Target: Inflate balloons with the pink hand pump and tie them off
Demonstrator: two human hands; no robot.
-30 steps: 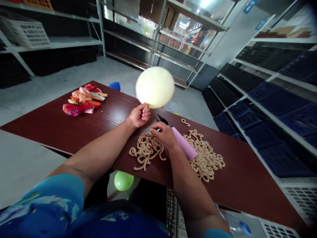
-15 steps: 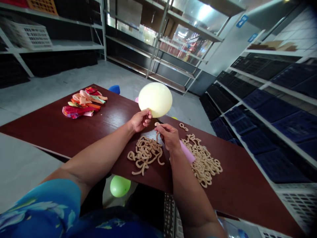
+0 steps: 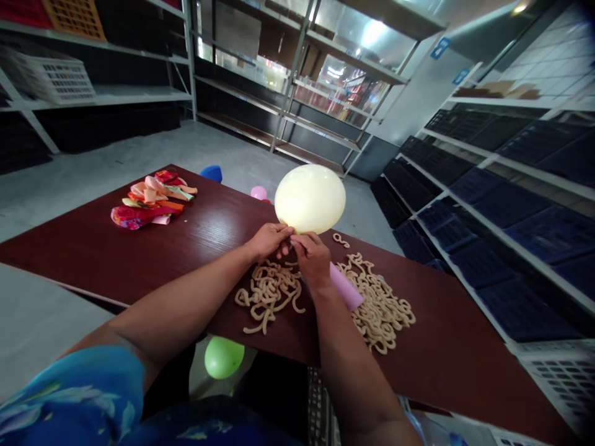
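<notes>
A pale yellow inflated balloon [image 3: 310, 197] stands above the table in front of me. Its neck is pinched in the closed fingers of my left hand [image 3: 272, 240]. My right hand [image 3: 313, 255] is closed too, its fingertips meeting the left ones just under the balloon. A short beige cord [image 3: 291, 264] shows below the fingers; most of it is hidden by them. Beneath my hands lies a small heap of beige cord pieces [image 3: 274, 288]. Beside my right wrist are a pink tube-like object [image 3: 348, 291] and a larger pile of the same cords [image 3: 381, 303].
Flat, uninflated balloons [image 3: 153, 198] are heaped on the left of the dark red table [image 3: 209, 226]. One loose cord loop [image 3: 341, 240] lies near the far edge. A green balloon [image 3: 224, 357] and a pink balloon [image 3: 258, 192] are beyond the table's edges. Shelving with dark crates [image 3: 502, 235] stands right.
My right hand has carried the beige cord up to the balloon's neck, where both hands now meet. The balloon has shifted right and slightly down in view.
</notes>
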